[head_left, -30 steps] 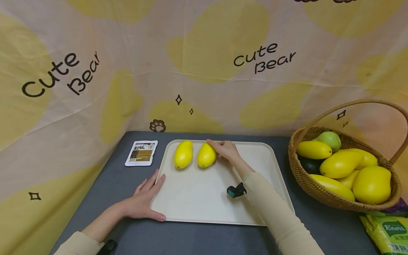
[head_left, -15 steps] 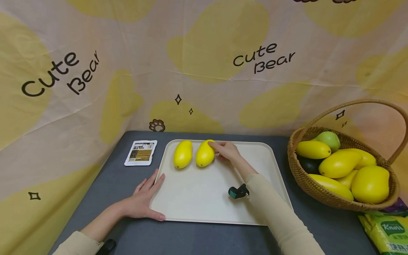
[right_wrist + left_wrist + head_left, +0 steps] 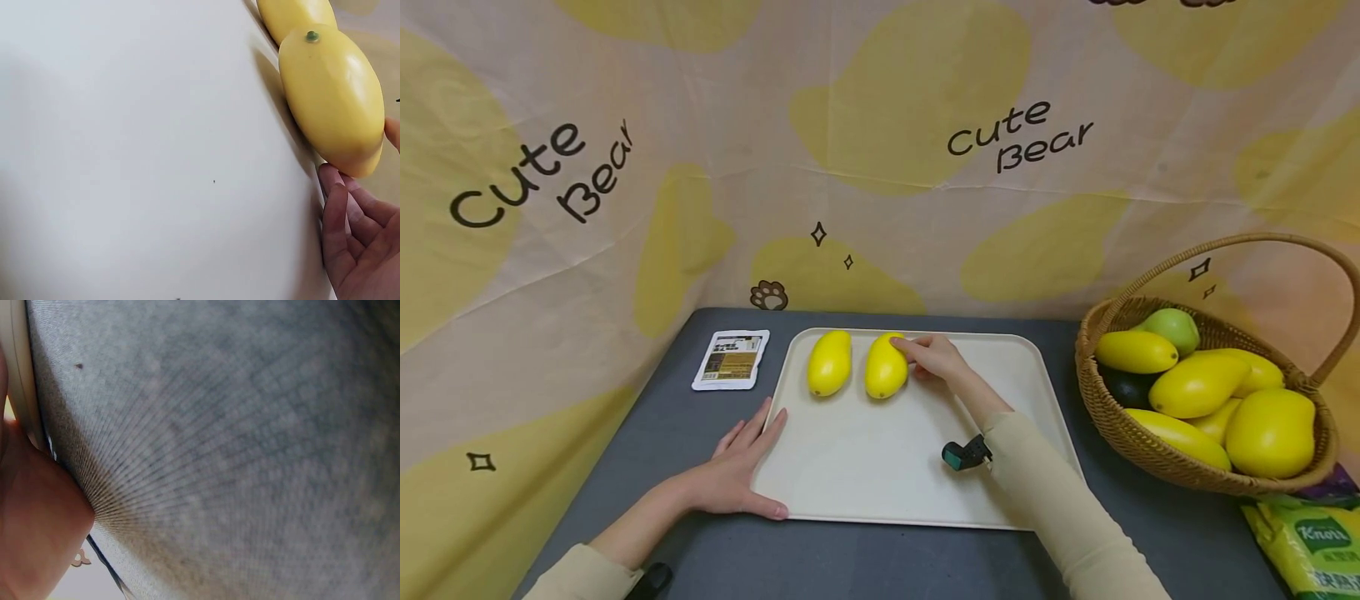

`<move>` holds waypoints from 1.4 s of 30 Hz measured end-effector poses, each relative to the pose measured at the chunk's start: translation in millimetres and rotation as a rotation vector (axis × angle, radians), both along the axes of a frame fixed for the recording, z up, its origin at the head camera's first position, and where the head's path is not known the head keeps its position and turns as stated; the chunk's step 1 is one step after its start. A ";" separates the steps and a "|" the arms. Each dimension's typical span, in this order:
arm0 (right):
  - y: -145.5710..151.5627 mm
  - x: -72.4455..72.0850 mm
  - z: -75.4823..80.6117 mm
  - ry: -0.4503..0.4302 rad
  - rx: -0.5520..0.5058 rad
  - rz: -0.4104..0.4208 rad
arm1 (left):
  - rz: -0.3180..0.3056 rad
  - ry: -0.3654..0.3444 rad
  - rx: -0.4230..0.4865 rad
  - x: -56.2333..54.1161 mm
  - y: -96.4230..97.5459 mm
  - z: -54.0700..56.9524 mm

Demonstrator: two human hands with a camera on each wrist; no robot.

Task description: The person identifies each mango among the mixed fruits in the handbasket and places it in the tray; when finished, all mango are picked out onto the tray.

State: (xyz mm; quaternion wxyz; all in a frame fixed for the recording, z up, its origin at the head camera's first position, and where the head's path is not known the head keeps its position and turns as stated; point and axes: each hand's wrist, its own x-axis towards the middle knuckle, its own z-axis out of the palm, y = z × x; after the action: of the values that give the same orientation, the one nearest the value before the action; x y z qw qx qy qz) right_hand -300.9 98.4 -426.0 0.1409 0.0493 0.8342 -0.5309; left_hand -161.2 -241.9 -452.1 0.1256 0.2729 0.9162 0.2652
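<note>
Two yellow mangoes are at the back left of a cream tray (image 3: 865, 467). My right hand (image 3: 936, 357) holds the right mango (image 3: 886, 367) by its far end, forefinger or thumb on top. In the right wrist view, curled fingers (image 3: 337, 212) reach under that mango (image 3: 334, 94). The left mango (image 3: 830, 363) lies a short gap away, untouched. At the tray's left edge, my left hand (image 3: 730, 475) rests with fingers spread straight along the rim and the thumb at the front left corner. The left wrist view shows mainly grey tabletop (image 3: 219, 425) with part of the hand.
A wicker basket (image 3: 1097, 417) with a tall handle holds several yellow fruits, a green one and a dark one at the right. A white packet (image 3: 732, 360) lies left of the tray. A green Knorr bag (image 3: 1311, 542) sits front right. Behind hangs a printed cloth (image 3: 880, 167).
The right mango tipped slightly left, then turned back more upright and a little nearer. My right hand shifted slightly right along with its sleeve. The left hand has stayed at the tray's edge.
</note>
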 end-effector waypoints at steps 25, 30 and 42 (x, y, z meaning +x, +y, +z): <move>2.7 2.0 2.6 -0.018 -0.010 0.014 | -0.003 -0.012 -0.002 -0.1 1.5 1.3; 4.8 3.0 1.7 -0.011 -0.037 0.020 | -0.004 -0.009 0.003 -0.5 1.0 0.3; 17.5 18.9 9.6 0.183 -0.090 -0.071 | -0.003 0.015 0.001 1.2 0.8 0.8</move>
State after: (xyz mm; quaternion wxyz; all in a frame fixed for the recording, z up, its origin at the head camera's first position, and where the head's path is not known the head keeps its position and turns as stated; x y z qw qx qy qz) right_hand -282.0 115.9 -416.4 0.0473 0.0235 0.8167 -0.5747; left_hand -160.0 -241.2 -451.3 0.1192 0.2762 0.9166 0.2633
